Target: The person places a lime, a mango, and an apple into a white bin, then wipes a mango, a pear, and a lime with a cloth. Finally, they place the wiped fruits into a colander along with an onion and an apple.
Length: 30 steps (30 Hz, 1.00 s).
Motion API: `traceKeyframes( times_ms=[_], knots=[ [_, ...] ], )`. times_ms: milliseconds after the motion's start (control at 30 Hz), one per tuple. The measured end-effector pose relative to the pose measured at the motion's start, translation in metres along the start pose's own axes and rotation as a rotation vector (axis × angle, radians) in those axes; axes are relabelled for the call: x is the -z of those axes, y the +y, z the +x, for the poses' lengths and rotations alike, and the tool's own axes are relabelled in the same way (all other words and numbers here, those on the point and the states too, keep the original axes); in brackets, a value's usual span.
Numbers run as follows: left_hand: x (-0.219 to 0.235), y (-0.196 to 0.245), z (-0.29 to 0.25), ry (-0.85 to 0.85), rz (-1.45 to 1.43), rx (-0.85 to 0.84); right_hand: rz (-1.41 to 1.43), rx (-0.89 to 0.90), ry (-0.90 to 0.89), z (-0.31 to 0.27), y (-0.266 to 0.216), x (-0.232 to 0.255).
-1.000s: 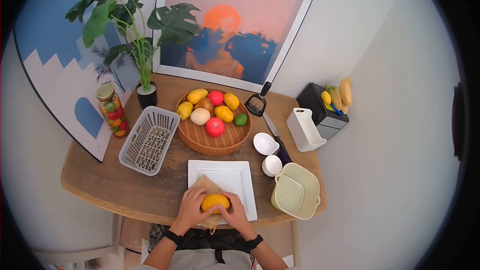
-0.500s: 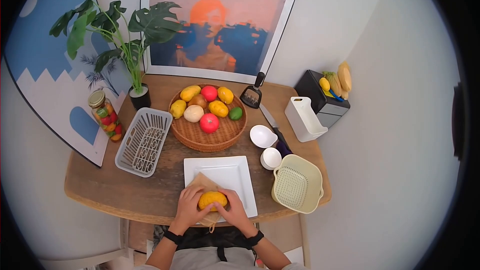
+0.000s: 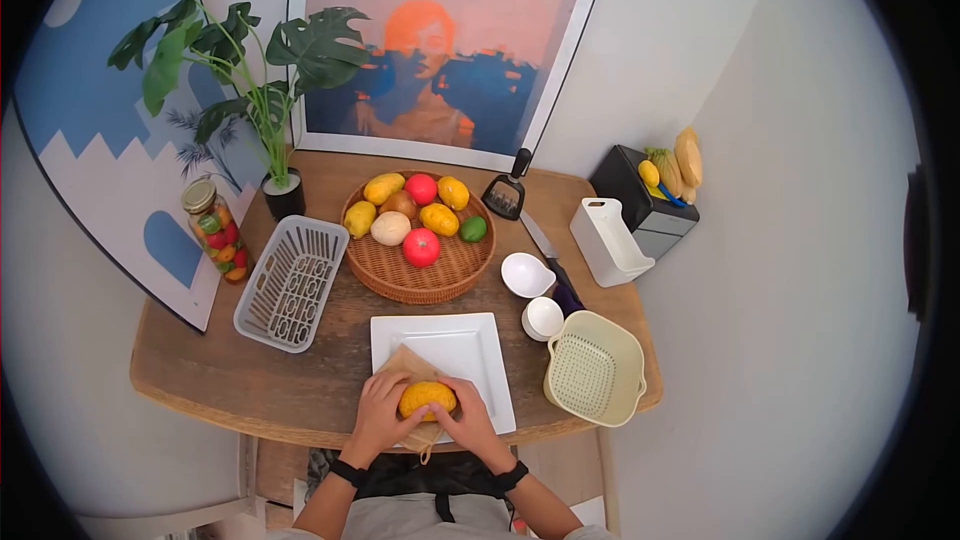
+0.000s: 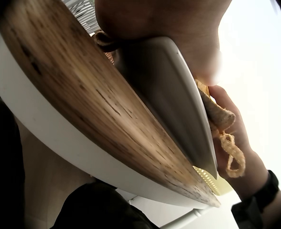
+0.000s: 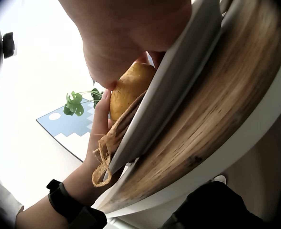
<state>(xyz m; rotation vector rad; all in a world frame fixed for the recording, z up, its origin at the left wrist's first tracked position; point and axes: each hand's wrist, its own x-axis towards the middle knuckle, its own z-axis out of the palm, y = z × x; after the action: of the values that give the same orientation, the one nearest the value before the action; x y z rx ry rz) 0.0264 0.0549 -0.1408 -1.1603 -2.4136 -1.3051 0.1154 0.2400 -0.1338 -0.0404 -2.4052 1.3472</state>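
Note:
A yellow fruit point(image 3: 427, 401) lies on a tan cloth point(image 3: 404, 361) with a loop at its corner, on a square white plate point(image 3: 483, 360). My left hand point(image 3: 382, 414) grips the fruit from the left, and my right hand point(image 3: 472, 422) grips it from the right, thumbs close together at its near side. From the right wrist view, the fruit point(image 5: 131, 88) rests against the cloth under the right hand point(image 5: 131, 33). The left wrist view has the left hand point(image 4: 164, 28) over the plate point(image 4: 164, 90), hiding most of the fruit.
Beyond the plate stands a wicker basket point(image 3: 420, 285) of fruit, with a grey basket point(image 3: 291, 283) to its left. White bowls point(image 3: 527, 275), a knife point(image 3: 540, 236), a grater point(image 3: 504, 197), a yellow-green basket point(image 3: 596, 368) and a white bin point(image 3: 607, 243) stand right. A jar point(image 3: 215, 232) stands left.
The head view has shifted, so the table scene sits slightly differently in it. Both hands keep their grip on the fruit, with no clear movement of it on the plate.

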Motion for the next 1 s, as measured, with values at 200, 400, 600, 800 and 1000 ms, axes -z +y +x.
traceKeyframes(
  times_ms=[200,400,600,800,1000],
  knots=[
    [-0.0003,-0.0004,-0.0004,0.006,0.003,-0.007,-0.007,0.003,-0.003,-0.0005,0.0010,-0.0002],
    [-0.0006,-0.0007,-0.0006,0.017,0.000,-0.010,-0.021,-0.018,-0.017,-0.0005,0.0003,0.0003],
    [-0.0007,-0.0009,-0.0012,0.021,0.001,-0.008,-0.025,-0.004,-0.010,-0.0001,-0.0009,-0.0001],
    [0.0014,0.0008,0.0000,0.014,-0.009,0.001,-0.042,-0.009,-0.013,-0.0017,0.0002,-0.0004],
    [-0.0016,-0.0029,-0.0028,0.036,-0.027,-0.001,-0.053,-0.005,-0.011,-0.0014,-0.0013,-0.0005]
  ],
)
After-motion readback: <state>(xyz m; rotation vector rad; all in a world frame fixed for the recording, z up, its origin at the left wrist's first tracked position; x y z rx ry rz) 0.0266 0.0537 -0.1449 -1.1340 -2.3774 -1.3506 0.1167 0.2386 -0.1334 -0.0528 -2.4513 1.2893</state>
